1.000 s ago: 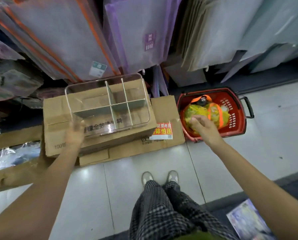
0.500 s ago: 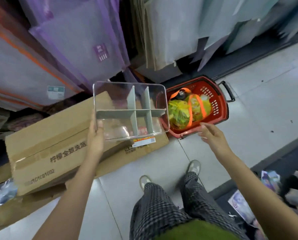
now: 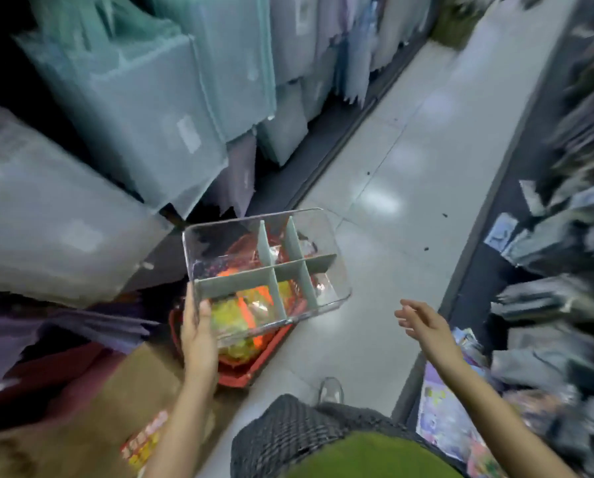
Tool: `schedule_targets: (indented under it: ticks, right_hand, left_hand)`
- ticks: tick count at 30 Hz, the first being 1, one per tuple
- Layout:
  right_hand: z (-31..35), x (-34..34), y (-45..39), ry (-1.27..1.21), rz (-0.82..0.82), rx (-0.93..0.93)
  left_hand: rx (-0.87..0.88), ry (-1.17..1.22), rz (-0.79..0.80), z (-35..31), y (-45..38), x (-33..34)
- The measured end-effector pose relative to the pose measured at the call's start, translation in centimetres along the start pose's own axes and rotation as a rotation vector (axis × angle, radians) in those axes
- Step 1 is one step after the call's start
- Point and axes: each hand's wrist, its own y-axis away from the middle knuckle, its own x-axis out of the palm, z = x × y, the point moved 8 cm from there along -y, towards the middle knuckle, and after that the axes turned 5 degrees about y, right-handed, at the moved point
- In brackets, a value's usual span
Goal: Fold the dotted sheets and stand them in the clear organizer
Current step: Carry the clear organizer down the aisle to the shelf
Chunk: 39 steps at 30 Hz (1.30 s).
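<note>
since the earlier frames the clear organizer point(image 3: 266, 270) has come off the cardboard box point(image 3: 92, 422) and travelled to the person's right; it is now held in the air above the red shopping basket point(image 3: 233, 370), whose yellow-green and orange contents show through its clear floor. the left hand point(image 3: 197, 334) grips the near left corner, thumb laid on the end wall and fingers underneath, so the tray is carried one-handed and roughly level, its grey dividers point(image 3: 271, 270) upright and every compartment empty. that corner hold looks chosen to leave the other hand free. the right hand point(image 3: 426, 327) has left the basket area and now hangs open over the floor tiles, fingers spread, holding nothing, reaching toward the dark shelving point(image 3: 564, 305) on the right where printed packets point(image 3: 450, 419) lie. the view has swung right down the aisle and is heavily blurred. no dotted sheets can be made out anywhere, so folding has not begun; judged stage is relocating the organizer and seeking the sheets. a one-corner grip on a wide tray risks tilting.
</note>
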Motion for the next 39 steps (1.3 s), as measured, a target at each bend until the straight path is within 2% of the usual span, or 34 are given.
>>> schedule_targets:
  ticks: [8, 15, 22, 29, 35, 39]
  right_hand:
    - [3.2, -13.9, -10.6, -0.170, -0.243, 0.025]
    - [8.6, -22.5, -23.3, -0.232, -0.349, 0.026]
    - [14.1, -30.2, -34.5, -0.283, -0.408, 0.089]
    - [13.2, -40.5, -45.6, -0.310, -0.534, 0.208]
    - [13.5, -52.3, -59.9, -0.433, -0.581, 0.250]
    - [18.9, -62.7, -70.9, -0.411, -0.555, 0.191]
  left_hand:
    - [0.028, 0.002, 0.144, -5.5, -7.4, 19.5]
    - [-0.031, 0.000, 0.216, -9.3, -17.2, 36.5]
    - [-0.008, -0.034, 0.321, -15.8, -26.2, 56.0]
    - [-0.077, -0.008, 0.393, -18.5, -32.3, 77.3]
    - [-0.109, -0.015, 0.420, -20.7, -36.1, 96.4]
    - [-0.054, -0.025, 0.433, -25.0, -38.2, 108.3]
